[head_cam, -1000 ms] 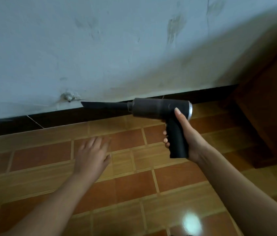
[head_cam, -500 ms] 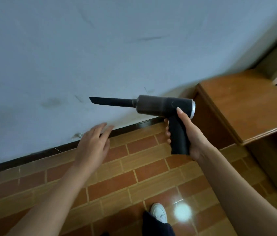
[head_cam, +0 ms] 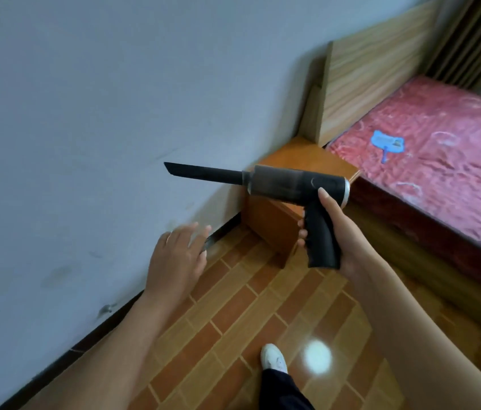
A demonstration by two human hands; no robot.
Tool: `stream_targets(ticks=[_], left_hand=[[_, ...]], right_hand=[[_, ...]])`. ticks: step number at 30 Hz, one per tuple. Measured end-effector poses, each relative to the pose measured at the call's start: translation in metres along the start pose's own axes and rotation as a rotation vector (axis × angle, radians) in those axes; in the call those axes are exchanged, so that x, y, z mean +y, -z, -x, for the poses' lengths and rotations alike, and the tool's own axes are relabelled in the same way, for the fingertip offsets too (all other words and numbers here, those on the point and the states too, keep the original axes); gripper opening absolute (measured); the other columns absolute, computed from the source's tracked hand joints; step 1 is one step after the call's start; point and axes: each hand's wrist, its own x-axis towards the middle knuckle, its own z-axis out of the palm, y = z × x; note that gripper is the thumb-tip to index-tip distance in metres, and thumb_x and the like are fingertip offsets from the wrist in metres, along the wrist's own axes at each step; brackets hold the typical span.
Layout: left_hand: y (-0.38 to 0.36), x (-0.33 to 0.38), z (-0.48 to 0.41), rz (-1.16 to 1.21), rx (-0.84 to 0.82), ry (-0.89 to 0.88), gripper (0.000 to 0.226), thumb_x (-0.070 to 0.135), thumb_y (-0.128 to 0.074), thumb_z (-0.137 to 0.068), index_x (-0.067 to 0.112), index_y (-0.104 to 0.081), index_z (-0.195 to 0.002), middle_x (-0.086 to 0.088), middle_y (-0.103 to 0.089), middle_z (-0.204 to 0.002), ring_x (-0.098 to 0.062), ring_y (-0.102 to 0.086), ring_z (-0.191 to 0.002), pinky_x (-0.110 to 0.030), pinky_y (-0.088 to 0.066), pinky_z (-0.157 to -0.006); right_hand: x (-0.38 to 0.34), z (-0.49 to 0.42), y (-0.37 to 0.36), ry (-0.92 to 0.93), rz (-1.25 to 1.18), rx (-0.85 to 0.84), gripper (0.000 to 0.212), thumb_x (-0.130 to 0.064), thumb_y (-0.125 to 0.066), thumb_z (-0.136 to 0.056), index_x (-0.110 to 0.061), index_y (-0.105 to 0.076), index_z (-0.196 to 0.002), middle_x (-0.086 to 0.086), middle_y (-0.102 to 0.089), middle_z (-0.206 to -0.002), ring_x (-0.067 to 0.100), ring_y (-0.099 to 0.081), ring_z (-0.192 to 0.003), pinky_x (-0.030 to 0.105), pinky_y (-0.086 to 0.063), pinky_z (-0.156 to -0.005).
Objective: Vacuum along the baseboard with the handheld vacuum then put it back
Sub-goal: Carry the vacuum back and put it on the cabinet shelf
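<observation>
My right hand grips the black handle of the handheld vacuum, which is raised well above the floor. Its long black nozzle points left toward the pale wall, tip near the middle of the view. The dark baseboard runs along the foot of the wall from lower left up to the nightstand. My left hand hovers open with fingers spread, in front of the baseboard, holding nothing.
An orange wooden nightstand stands against the wall behind the vacuum. A bed with a pink mattress and a wooden headboard fills the right. Brick-pattern tile floor lies below; my white shoe is near the bottom.
The view has risen and swung right, from the baseboard to the nightstand and bed. The vacuum has come up off the baseboard level. My left hand stays open.
</observation>
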Motion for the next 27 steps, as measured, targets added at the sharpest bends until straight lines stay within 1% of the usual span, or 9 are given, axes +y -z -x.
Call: stream_targets(ticks=[3,5,8,10,11,14,20,23,27], left_hand=[[0.003,0.024,-0.008,0.038,-0.042,-0.166,0.048,0.017,-0.078,-0.070,0.010,-0.061,-0.115,-0.011,-0.067,-0.105,-0.030,-0.065,-0.094,-0.041,-0.054,-0.078],[0.006,0.046,-0.017,0.050,-0.035,-0.285,0.039,0.020,-0.071,-0.076,0.011,-0.063,-0.113,-0.009,-0.068,-0.103,-0.028,-0.066,-0.094,-0.039,-0.054,-0.078],[0.012,0.088,-0.033,0.053,-0.028,-0.425,0.033,0.027,-0.057,-0.081,0.011,-0.068,-0.108,-0.008,-0.070,-0.097,-0.025,-0.068,-0.088,-0.034,-0.054,-0.072],[0.017,0.122,-0.043,0.076,-0.044,-0.486,0.031,0.026,-0.069,-0.077,0.012,-0.070,-0.105,-0.007,-0.071,-0.093,-0.024,-0.068,-0.083,-0.032,-0.055,-0.067],[0.020,0.141,-0.046,0.092,-0.058,-0.515,0.035,0.025,-0.076,-0.072,0.012,-0.070,-0.104,-0.008,-0.071,-0.092,-0.024,-0.069,-0.082,-0.033,-0.055,-0.065],[0.032,0.206,-0.047,0.120,-0.086,-0.616,0.039,0.026,-0.080,-0.069,0.011,-0.071,-0.104,-0.009,-0.072,-0.092,-0.024,-0.070,-0.080,-0.033,-0.056,-0.063],[0.043,0.347,-0.011,0.166,-0.115,-0.845,0.033,0.030,-0.073,-0.077,0.012,-0.070,-0.105,-0.011,-0.072,-0.098,-0.026,-0.069,-0.086,-0.035,-0.056,-0.065],[0.050,0.416,0.026,0.233,-0.138,-0.948,0.034,0.034,-0.062,-0.086,0.015,-0.066,-0.114,-0.008,-0.068,-0.111,-0.026,-0.065,-0.100,-0.036,-0.053,-0.074],[0.063,0.500,0.087,0.325,-0.147,-1.089,0.040,0.037,-0.046,-0.094,0.020,-0.052,-0.129,-0.003,-0.057,-0.128,-0.022,-0.053,-0.116,-0.035,-0.046,-0.086]], right_hand=[[-0.003,0.040,0.028,0.077,-0.069,0.097,0.057,-0.056,-0.068,-0.062,-0.008,-0.059,-0.092,0.004,-0.061,-0.064,0.015,-0.057,-0.051,0.026,-0.050,-0.048],[-0.006,0.068,0.050,0.125,-0.113,0.155,0.050,-0.054,-0.067,-0.066,-0.009,-0.060,-0.086,0.003,-0.060,-0.062,0.015,-0.056,-0.051,0.026,-0.050,-0.049],[-0.006,0.110,0.082,0.185,-0.147,0.255,0.050,-0.054,-0.067,-0.064,-0.009,-0.061,-0.084,0.004,-0.060,-0.064,0.015,-0.056,-0.051,0.025,-0.050,-0.049],[-0.002,0.139,0.104,0.219,-0.176,0.324,0.049,-0.054,-0.066,-0.066,-0.009,-0.060,-0.084,0.004,-0.060,-0.064,0.015,-0.056,-0.050,0.025,-0.050,-0.049],[0.000,0.154,0.115,0.239,-0.190,0.357,0.048,-0.053,-0.064,-0.068,-0.009,-0.060,-0.084,0.004,-0.060,-0.064,0.015,-0.056,-0.050,0.025,-0.050,-0.049],[0.010,0.200,0.146,0.303,-0.243,0.466,0.045,-0.052,-0.063,-0.072,-0.010,-0.061,-0.086,0.004,-0.061,-0.065,0.015,-0.057,-0.051,0.026,-0.050,-0.051],[0.044,0.315,0.208,0.428,-0.417,0.705,0.039,-0.048,-0.064,-0.074,-0.009,-0.061,-0.080,0.003,-0.060,-0.063,0.014,-0.055,-0.049,0.024,-0.051,-0.049],[0.072,0.379,0.238,0.487,-0.472,0.845,0.039,-0.046,-0.065,-0.076,-0.008,-0.062,-0.084,0.004,-0.061,-0.065,0.015,-0.056,-0.053,0.025,-0.052,-0.050],[0.113,0.459,0.266,0.541,-0.569,1.013,0.046,-0.049,-0.071,-0.067,-0.010,-0.062,-0.090,0.003,-0.064,-0.068,0.015,-0.059,-0.055,0.027,-0.051,-0.052]])
